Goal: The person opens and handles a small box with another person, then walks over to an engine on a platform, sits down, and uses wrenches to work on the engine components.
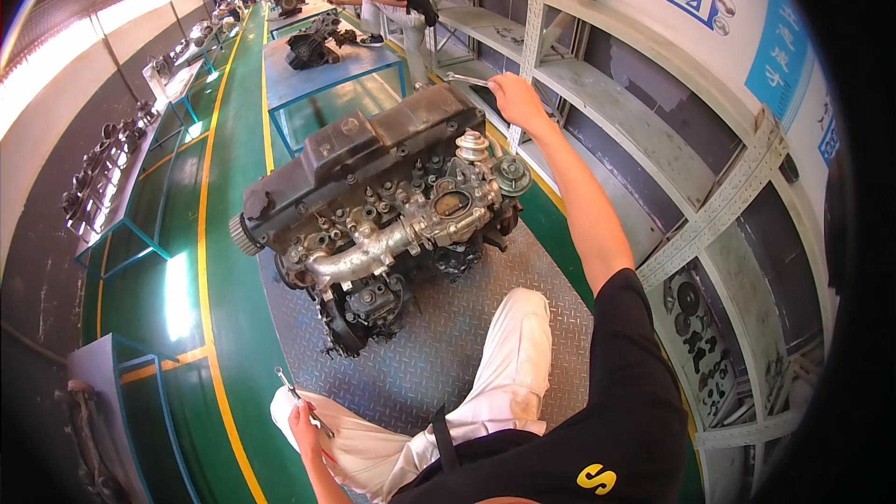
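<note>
In front of me a large engine (373, 196) lies on a metal tread-plate tabletop. It has a dark cover (350, 145), a silvery curved pipe (359, 263) and a round throttle opening (452, 206). My right hand (519, 101), stretched out past the engine's far right corner, is closed on the end of a wrench (469, 80). At the lower left, beside my knee, my left hand (303, 426) grips a slim metal tool with a small rounded head (279, 373). Its exact kind cannot be made out. Neither hand touches the engine.
Beyond the engine stands a blue-framed table (331, 75) with dark engine parts (315, 45). A person (397, 2) leans at a farther table. Metal shelving (597, 75) runs along the right, with small parts (698, 336) on a low shelf. More benches (140, 177) line the left.
</note>
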`<state>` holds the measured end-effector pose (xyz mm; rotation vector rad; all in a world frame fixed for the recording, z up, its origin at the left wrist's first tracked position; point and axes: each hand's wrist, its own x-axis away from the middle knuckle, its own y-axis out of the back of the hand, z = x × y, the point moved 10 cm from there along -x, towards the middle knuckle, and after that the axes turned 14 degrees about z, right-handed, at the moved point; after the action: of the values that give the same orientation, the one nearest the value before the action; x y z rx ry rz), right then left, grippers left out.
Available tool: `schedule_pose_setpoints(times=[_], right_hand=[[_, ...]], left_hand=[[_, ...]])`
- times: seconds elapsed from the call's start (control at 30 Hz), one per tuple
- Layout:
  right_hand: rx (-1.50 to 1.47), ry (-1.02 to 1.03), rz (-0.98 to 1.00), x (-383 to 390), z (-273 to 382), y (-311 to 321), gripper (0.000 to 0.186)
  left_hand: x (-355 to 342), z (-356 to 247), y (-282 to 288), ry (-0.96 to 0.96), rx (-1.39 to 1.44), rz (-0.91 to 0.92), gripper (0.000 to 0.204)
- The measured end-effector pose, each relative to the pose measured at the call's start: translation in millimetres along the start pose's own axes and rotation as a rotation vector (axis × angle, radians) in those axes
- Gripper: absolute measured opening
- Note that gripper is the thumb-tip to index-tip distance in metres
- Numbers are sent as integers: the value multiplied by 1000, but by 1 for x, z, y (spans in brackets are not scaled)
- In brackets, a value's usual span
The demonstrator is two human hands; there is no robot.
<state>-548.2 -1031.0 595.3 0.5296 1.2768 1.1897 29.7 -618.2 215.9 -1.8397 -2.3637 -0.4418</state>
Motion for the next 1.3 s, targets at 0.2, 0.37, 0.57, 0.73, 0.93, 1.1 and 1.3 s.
schedule_pose_setpoints(times=[0.2, 0.37, 0.57, 0.73, 0.93, 1.1, 1.3], right_hand=[[-83, -25, -11, -8, -29, -16, 24], [-260, -51, -5, -4, -49, -32, 29], [-381, -130, 111, -5, -63, -47, 28], [-410, -101, 111, -17, -92, -54, 26], [-339, -148, 158, -35, -100, -49, 25], [-287, -136, 195, -42, -100, -44, 26], [-663, -194, 40, 11, -75, -42, 40]], left_hand=[[21, -2, 2, 38, 53, -54, 32], [38, 3, 20, -44, 156, -169, 32], [48, 0, 23, -76, 302, -193, 32], [47, 3, 17, -62, 299, -180, 32], [51, 10, 23, -35, 250, -264, 32], [58, -4, 19, -31, 225, -275, 33], [67, -2, 15, 31, 79, -295, 33]])
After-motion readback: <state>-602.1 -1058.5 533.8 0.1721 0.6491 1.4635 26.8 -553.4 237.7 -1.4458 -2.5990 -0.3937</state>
